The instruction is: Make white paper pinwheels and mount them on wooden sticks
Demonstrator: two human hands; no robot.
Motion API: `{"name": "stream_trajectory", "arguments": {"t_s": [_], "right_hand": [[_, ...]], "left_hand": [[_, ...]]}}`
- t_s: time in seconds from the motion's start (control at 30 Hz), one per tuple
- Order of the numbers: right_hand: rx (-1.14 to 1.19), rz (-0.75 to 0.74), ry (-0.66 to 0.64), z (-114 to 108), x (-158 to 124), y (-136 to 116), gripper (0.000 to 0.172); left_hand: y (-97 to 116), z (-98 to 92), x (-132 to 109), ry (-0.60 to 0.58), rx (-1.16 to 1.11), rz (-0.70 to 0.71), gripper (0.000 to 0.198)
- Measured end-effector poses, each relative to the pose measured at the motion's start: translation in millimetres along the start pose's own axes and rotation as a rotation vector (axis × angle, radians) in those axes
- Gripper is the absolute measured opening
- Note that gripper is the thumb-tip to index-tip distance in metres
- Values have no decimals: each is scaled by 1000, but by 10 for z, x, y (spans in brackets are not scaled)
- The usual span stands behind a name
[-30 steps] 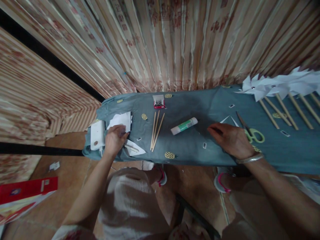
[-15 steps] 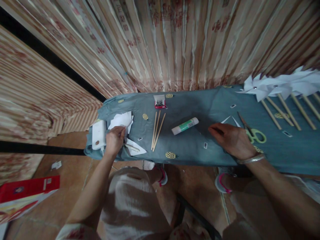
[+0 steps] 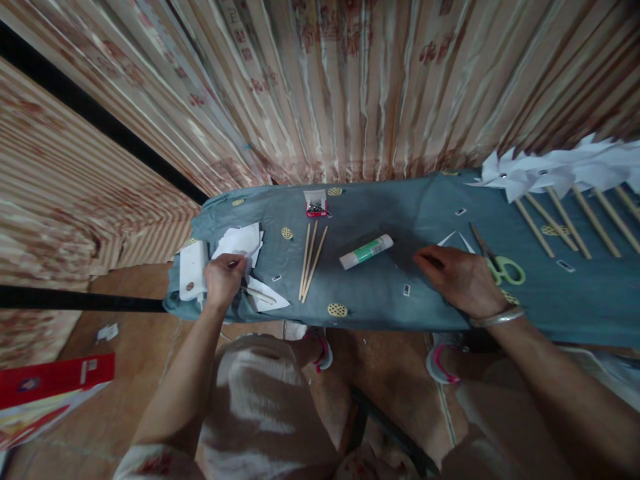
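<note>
My left hand [image 3: 224, 279] is closed at the near edge of the white paper pieces [image 3: 246, 240]; what its fingers hold, if anything, is hidden. Just right of it a folded white paper [image 3: 273, 297] lies with a pale stick-like piece on it. My right hand [image 3: 457, 277], with a silver bangle at the wrist, has its fingers curled together over the cloth, left of the green-handled scissors [image 3: 507, 270]. Nothing can be made out in its grip. Between the hands lie a glue stick [image 3: 367, 252] and three wooden sticks [image 3: 311, 263].
A small red box of metal pins [image 3: 316, 205] stands behind the sticks. Several white paper pinwheels [image 3: 545, 175] lie at the right. A white device [image 3: 193, 270] is at the left end of the cloth-covered table [image 3: 380, 300]. Curtains hang behind.
The whole view has shifted slightly, so the table and objects sit a little further left. Both hands keep nearly the same place and closed shape.
</note>
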State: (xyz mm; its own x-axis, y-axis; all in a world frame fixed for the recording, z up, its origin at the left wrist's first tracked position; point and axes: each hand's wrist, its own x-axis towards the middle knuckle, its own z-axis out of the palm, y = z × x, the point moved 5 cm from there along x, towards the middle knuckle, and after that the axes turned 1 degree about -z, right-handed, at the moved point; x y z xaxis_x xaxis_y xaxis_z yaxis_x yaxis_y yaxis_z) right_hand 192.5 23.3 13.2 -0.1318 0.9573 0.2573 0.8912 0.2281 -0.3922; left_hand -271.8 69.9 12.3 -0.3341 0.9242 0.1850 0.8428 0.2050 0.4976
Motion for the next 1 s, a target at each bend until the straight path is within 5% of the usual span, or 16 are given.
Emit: {"name": "stream_trajectory", "arguments": {"t_s": [1.0], "right_hand": [[-6,-21,-24,42,-18,18,28]], "left_hand": [[-27,-139,-39,28,-139,-68,19]]}}
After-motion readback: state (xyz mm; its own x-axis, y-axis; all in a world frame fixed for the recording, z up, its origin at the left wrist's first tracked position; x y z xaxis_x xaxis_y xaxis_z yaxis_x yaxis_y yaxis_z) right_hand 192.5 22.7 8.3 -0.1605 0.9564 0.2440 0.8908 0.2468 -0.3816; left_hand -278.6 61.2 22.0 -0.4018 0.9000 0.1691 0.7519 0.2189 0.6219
